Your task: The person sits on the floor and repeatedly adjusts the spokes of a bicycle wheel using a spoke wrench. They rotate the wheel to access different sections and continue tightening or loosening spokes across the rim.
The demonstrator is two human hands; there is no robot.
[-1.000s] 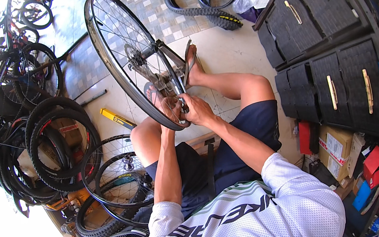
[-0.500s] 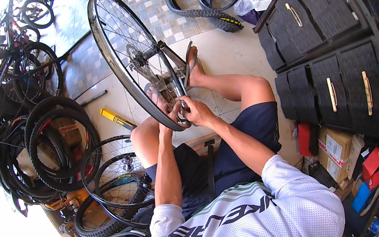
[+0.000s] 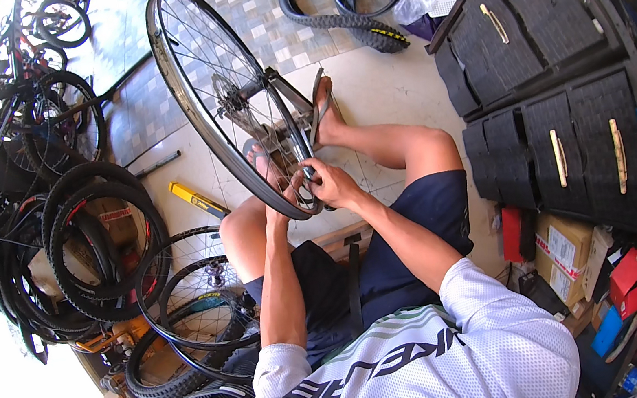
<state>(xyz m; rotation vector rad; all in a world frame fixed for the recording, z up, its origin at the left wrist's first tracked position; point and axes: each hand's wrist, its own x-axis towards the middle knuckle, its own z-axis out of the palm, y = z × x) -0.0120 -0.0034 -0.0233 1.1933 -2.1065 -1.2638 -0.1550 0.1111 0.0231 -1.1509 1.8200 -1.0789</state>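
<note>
A bicycle wheel (image 3: 188,111) with spokes and a disc-brake hub stands tilted in front of me, supported at the hub by a dark metal stand (image 3: 283,97) between my feet. Both hands are at the rim's lower part. My left hand (image 3: 285,197), partly hidden behind the rim and spokes, has its fingers bent onto it. My right hand (image 3: 331,186) is closed around the rim's right side near the bottom; whether a small tool is inside these fingers is too hidden to tell. My sandalled right foot (image 3: 327,115) is beside the stand.
Bicycles (image 3: 67,113) and stacked tyres (image 3: 104,305) crowd the left, with a yellow tool (image 3: 195,197) on the floor. Loose wheels (image 3: 192,341) lie by my left leg. A tyre (image 3: 355,27) lies ahead. Black drawers (image 3: 540,141) and boxes (image 3: 558,262) line the right.
The wheel has shifted slightly right at its top and a little down at the bottom since a second ago. Both hands have moved slightly with it, keeping their places at the rim.
</note>
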